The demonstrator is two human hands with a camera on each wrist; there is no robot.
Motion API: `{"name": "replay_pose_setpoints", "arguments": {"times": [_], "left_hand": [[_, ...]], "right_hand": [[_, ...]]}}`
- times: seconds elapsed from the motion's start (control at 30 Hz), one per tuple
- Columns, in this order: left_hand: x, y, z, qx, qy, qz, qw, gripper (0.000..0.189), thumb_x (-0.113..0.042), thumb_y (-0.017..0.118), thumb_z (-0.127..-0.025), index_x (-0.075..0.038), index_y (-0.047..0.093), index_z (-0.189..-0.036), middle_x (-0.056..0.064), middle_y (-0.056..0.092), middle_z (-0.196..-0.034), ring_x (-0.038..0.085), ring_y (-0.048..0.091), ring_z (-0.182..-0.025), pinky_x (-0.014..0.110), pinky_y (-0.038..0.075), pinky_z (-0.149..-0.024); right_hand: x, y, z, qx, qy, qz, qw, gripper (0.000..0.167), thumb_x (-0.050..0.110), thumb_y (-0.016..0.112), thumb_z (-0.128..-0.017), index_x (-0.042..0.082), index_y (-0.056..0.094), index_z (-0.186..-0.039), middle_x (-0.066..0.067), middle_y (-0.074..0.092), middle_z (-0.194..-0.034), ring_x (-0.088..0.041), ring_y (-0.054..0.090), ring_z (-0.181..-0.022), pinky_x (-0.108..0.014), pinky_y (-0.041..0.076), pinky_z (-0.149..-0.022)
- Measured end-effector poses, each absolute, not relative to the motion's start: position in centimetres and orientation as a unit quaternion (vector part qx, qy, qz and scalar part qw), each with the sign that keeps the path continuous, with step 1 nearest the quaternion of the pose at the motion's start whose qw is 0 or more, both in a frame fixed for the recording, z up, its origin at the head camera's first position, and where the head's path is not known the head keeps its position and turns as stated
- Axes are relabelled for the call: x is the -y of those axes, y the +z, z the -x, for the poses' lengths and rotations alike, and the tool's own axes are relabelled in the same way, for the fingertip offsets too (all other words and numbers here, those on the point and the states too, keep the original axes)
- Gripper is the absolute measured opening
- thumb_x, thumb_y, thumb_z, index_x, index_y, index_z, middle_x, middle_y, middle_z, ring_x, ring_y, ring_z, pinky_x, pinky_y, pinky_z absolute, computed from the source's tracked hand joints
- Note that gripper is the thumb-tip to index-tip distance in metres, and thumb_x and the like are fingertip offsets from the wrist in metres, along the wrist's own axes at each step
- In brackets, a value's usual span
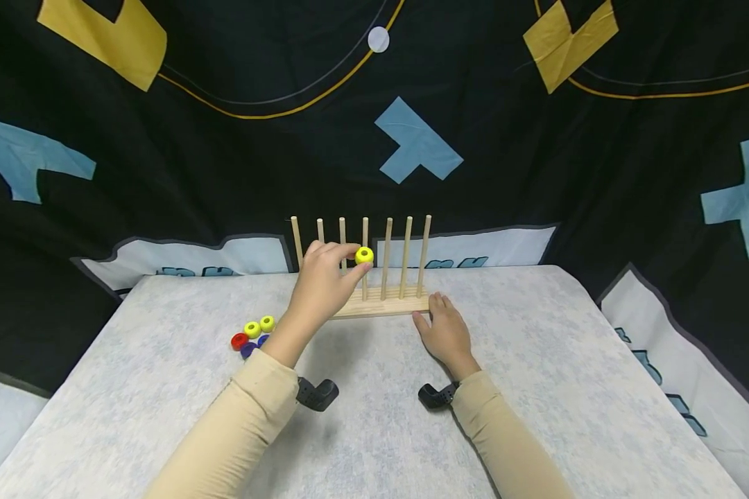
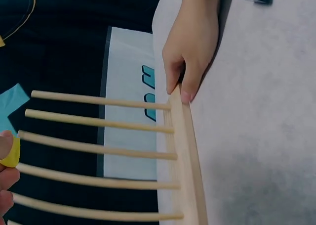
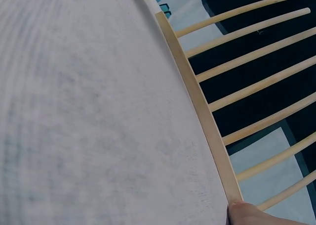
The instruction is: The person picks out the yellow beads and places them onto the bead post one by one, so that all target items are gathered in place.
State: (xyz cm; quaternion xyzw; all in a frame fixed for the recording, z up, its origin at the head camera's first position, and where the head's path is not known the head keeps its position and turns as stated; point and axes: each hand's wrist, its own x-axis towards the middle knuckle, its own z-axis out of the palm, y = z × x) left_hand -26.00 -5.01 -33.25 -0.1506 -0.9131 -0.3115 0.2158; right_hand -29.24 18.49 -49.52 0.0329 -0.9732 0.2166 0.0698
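Observation:
My left hand [image 1: 324,281] pinches a yellow ring bead [image 1: 365,256] between thumb and fingers, up near the top of a middle peg [image 1: 365,232] on a wooden peg rack [image 1: 374,307]. Whether the bead is around that peg or in front of it, I cannot tell. At the rack's right end, my right hand [image 1: 447,333] grips the base, thumb on the near side and fingers behind, as the left wrist view of this hand [image 2: 192,52] shows. Several upright pegs stand in a row; those visible carry no beads. My left hand hides part of the rack's left side.
Left of the rack, loose beads lie on the pale table [image 1: 374,430]: yellow ones [image 1: 252,330], a red one [image 1: 240,341] and blue ones [image 1: 248,350], partly behind my left forearm. A black patterned cloth [image 1: 274,173] hangs behind the table.

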Motion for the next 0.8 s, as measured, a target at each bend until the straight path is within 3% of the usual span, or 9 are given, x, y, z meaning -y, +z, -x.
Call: {"name": "replay_pose_setpoints", "arguments": {"times": [0.27,0.47,0.63,0.8], "left_hand": [[1.7,-31.8,28.0,0.911,-0.295,0.176,0.228,0.039,-0.029,0.073,-0.091,-0.008,0.068,-0.124,0.008,0.073,-0.116,0.026,0.055,-0.108,0.042,0.049,-0.096],[-0.6,-30.4,29.1,0.909,-0.289,0.198,0.227,0.039,-0.031,0.071,-0.093,-0.007,0.068,-0.124,0.007,0.073,-0.115,0.024,0.054,-0.102,0.036,0.049,-0.087],[-2.2,-29.6,30.0,0.909,-0.292,0.192,0.227,0.039,-0.033,0.069,-0.094,-0.008,0.068,-0.125,0.007,0.072,-0.119,0.024,0.053,-0.107,0.039,0.045,-0.095],[-3.5,-29.6,30.9,0.910,-0.292,0.165,0.243,0.040,-0.034,0.067,-0.095,-0.010,0.066,-0.127,0.006,0.070,-0.123,0.024,0.047,-0.114,0.041,0.039,-0.095]], "right_hand": [[-18.4,-49.7,29.3,0.974,0.212,-0.030,0.075,0.068,0.047,0.045,-0.103,0.002,0.034,-0.153,-0.018,0.033,-0.160,-0.035,0.029,-0.150,-0.050,0.029,-0.122],[-18.4,-50.0,29.4,0.973,0.212,-0.028,0.082,0.068,0.048,0.046,-0.103,0.004,0.035,-0.153,-0.017,0.034,-0.160,-0.033,0.030,-0.149,-0.049,0.029,-0.122],[-18.5,-50.1,29.4,0.972,0.215,-0.033,0.088,0.067,0.048,0.046,-0.103,0.005,0.035,-0.153,-0.017,0.034,-0.159,-0.034,0.031,-0.149,-0.049,0.029,-0.122],[-18.5,-50.1,29.4,0.972,0.211,-0.035,0.094,0.067,0.048,0.046,-0.102,0.006,0.036,-0.153,-0.017,0.036,-0.158,-0.033,0.032,-0.149,-0.048,0.029,-0.122]]}}
